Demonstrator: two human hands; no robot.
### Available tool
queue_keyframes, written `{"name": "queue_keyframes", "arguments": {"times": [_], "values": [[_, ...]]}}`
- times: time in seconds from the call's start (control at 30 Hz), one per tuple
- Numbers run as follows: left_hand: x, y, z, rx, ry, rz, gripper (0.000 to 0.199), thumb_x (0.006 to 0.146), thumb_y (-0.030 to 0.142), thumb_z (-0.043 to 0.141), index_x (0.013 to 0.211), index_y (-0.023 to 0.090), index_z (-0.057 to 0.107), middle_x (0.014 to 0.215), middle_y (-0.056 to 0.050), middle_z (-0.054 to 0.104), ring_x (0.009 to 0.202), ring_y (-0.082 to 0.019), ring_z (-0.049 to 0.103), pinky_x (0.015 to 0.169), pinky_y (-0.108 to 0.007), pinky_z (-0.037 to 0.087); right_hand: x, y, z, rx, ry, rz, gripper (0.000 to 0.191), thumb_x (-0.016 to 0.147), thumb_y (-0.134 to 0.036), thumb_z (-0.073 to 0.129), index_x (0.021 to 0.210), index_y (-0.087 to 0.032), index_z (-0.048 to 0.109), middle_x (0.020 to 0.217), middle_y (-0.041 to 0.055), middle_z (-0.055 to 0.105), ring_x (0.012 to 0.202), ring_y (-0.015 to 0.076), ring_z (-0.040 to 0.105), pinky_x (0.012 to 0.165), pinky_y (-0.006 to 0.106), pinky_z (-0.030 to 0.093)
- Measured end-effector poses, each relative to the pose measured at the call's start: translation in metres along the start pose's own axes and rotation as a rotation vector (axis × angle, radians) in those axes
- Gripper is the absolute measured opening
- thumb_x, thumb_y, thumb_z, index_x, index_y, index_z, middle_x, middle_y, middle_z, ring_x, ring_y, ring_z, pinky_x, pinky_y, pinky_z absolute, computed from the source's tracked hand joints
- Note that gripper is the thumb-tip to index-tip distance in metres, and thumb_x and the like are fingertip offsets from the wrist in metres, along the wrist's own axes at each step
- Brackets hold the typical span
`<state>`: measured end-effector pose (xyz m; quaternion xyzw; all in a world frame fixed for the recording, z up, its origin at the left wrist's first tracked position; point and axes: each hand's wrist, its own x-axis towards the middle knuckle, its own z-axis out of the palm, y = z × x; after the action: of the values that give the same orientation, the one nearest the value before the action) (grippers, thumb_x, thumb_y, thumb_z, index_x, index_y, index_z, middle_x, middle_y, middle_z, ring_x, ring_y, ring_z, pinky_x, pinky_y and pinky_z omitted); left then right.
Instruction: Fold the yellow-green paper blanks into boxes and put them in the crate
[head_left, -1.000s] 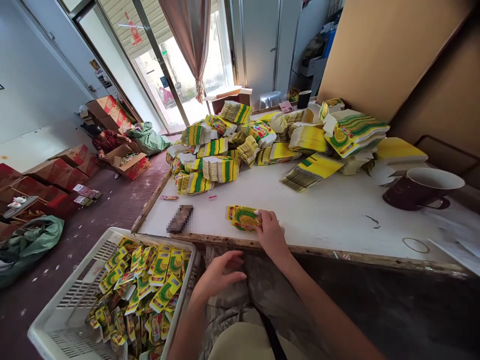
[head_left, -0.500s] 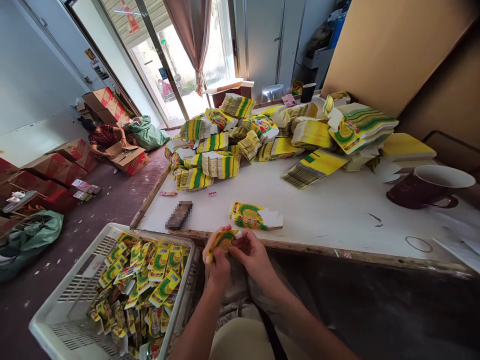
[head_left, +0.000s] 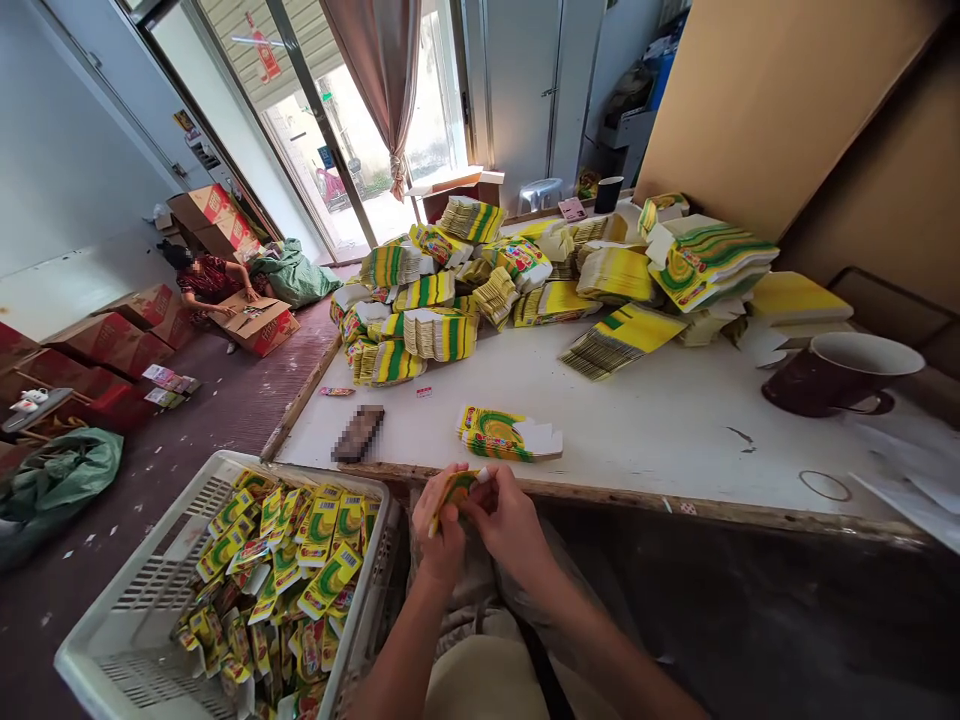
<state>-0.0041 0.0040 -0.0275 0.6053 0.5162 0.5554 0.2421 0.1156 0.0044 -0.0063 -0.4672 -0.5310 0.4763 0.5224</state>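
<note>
A small yellow-and-green cardboard box (head_left: 459, 488) is held up at the table's front edge, tilted, with a white flap at its right end. My left hand (head_left: 439, 530) wraps round its left side, thumb on the near face. On the right, my right hand (head_left: 508, 515) is closed with its fingertips at the flapped end; part of the box is hidden behind them. Just beyond, a short stack of flat box blanks (head_left: 495, 435) lies on the white table (head_left: 645, 440). To the left stands a white plastic crate (head_left: 150, 570), holding many small yellow boxes (head_left: 319, 530).
Bundles of flat blanks (head_left: 439, 333) are heaped at the back of the table. A dark mug (head_left: 814, 375) stands at the right, and a blurred phone-like object (head_left: 358, 433) lies at the left. A co-worker (head_left: 217, 285) sits by a carton (head_left: 266, 325) on the floor.
The box in my hands has turned more edge-on and shifted slightly right. My right fingers have closed in on its flapped end. The view has swung a little.
</note>
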Motion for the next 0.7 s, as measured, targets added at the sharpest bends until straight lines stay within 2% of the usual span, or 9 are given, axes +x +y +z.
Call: {"name": "queue_keyframes", "arguments": {"times": [0.07,0.1,0.23,0.33,0.47,0.57,0.7], "values": [[0.0,0.001,-0.001,0.019,0.032,0.08,0.059,0.094,0.064,0.038,0.108,0.018,0.072,0.11,-0.015,0.075,0.108,-0.028,0.069,0.098,-0.046,0.055,0.0,-0.001,-0.001,-0.023,-0.015,-0.012,0.025,0.08,-0.029,0.066,0.089,-0.025,0.043,0.073,-0.0025,0.06,0.064,0.0174,0.06,0.061,0.031,0.048],[0.001,0.001,0.0,0.001,0.046,0.064,0.058,0.093,0.064,0.04,0.108,0.019,0.072,0.109,-0.014,0.075,0.107,-0.028,0.07,0.097,-0.046,0.056,0.0,-0.001,-0.002,0.0,-0.024,-0.007,0.026,0.08,-0.03,0.066,0.089,-0.026,0.042,0.071,-0.0033,0.059,0.063,0.0169,0.059,0.06,0.03,0.047],[0.006,-0.002,0.008,-0.077,0.08,-0.153,0.059,0.093,0.063,0.038,0.12,0.018,0.066,0.109,-0.014,0.075,0.109,-0.027,0.069,0.094,-0.043,0.057,0.004,0.001,-0.006,0.18,-0.074,0.079,0.036,0.078,-0.041,0.072,0.092,-0.025,0.044,0.074,-0.0026,0.06,0.066,0.0162,0.059,0.062,0.03,0.049],[0.011,0.002,0.012,-0.123,0.093,-0.232,0.062,0.094,0.064,0.037,0.124,0.017,0.064,0.109,-0.014,0.075,0.108,-0.027,0.07,0.093,-0.041,0.058,0.006,0.004,-0.009,0.286,-0.103,0.149,0.048,0.073,-0.045,0.078,0.103,-0.025,0.046,0.085,0.0006,0.065,0.076,0.0173,0.063,0.07,0.032,0.052],[0.014,0.014,0.012,-0.342,0.081,-0.36,0.065,0.093,0.068,0.037,0.124,0.017,0.063,0.111,-0.015,0.074,0.106,-0.027,0.07,0.091,-0.04,0.058,0.003,0.004,-0.012,0.399,-0.123,0.217,0.063,0.066,-0.045,0.084,0.111,-0.028,0.045,0.091,0.0013,0.065,0.081,0.0185,0.064,0.075,0.034,0.053],[0.014,0.017,0.01,-0.488,0.086,-0.407,0.068,0.09,0.074,0.041,0.126,0.02,0.062,0.115,-0.013,0.073,0.106,-0.026,0.07,0.094,-0.04,0.057,0.0,-0.002,-0.015,0.49,-0.153,0.278,0.063,0.064,-0.044,0.087,0.11,-0.028,0.047,0.089,0.0002,0.065,0.085,0.019,0.064,0.078,0.034,0.052],[0.015,0.018,0.007,-0.577,0.18,-0.48,0.064,0.085,0.073,0.053,0.12,0.021,0.064,0.113,-0.011,0.073,0.102,-0.025,0.07,0.09,-0.036,0.056,-0.004,-0.009,-0.018,0.625,-0.194,0.313,0.057,0.069,-0.042,0.086,0.112,-0.028,0.051,0.096,0.0014,0.067,0.095,0.0188,0.064,0.085,0.033,0.05]]}}
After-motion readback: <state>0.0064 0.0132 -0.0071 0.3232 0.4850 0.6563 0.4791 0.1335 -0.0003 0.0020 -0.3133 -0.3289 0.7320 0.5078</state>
